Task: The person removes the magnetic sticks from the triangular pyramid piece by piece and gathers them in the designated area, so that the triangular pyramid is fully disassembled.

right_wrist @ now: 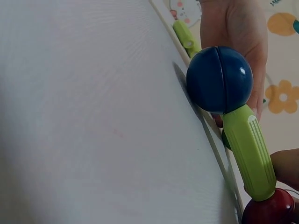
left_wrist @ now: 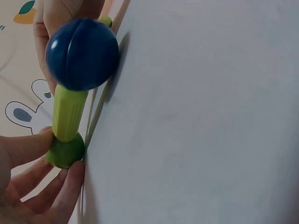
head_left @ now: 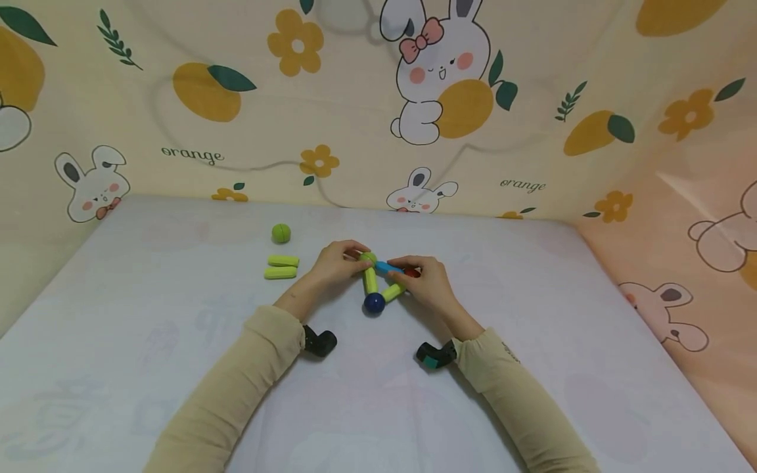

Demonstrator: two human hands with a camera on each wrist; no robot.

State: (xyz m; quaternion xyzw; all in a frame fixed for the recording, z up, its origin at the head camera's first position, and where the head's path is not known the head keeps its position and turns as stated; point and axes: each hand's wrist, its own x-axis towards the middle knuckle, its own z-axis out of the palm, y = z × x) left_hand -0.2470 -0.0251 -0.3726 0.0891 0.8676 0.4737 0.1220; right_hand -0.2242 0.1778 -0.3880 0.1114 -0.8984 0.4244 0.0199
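Observation:
A triangle of toy rods and balls lies on the table between both hands. Its dark blue ball (head_left: 374,303) points toward the person, joined by two yellow-green rods (right_wrist: 249,151) to a green ball (left_wrist: 66,152) and a red ball (right_wrist: 269,208). A blue rod (head_left: 388,268) spans the far side between those two balls. My left hand (head_left: 338,261) pinches the green ball between thumb and fingers. My right hand (head_left: 428,282) grips the corner with the red ball, thumb beside the blue rod; its fingers partly cover that ball.
Left of the hands, two loose yellow-green rods (head_left: 280,272) lie side by side, with a loose green ball (head_left: 281,233) behind them. Black wrist devices (head_left: 320,342) sit at both cuffs. A printed cloth backdrop (head_left: 355,118) rises behind the white table (head_left: 177,368).

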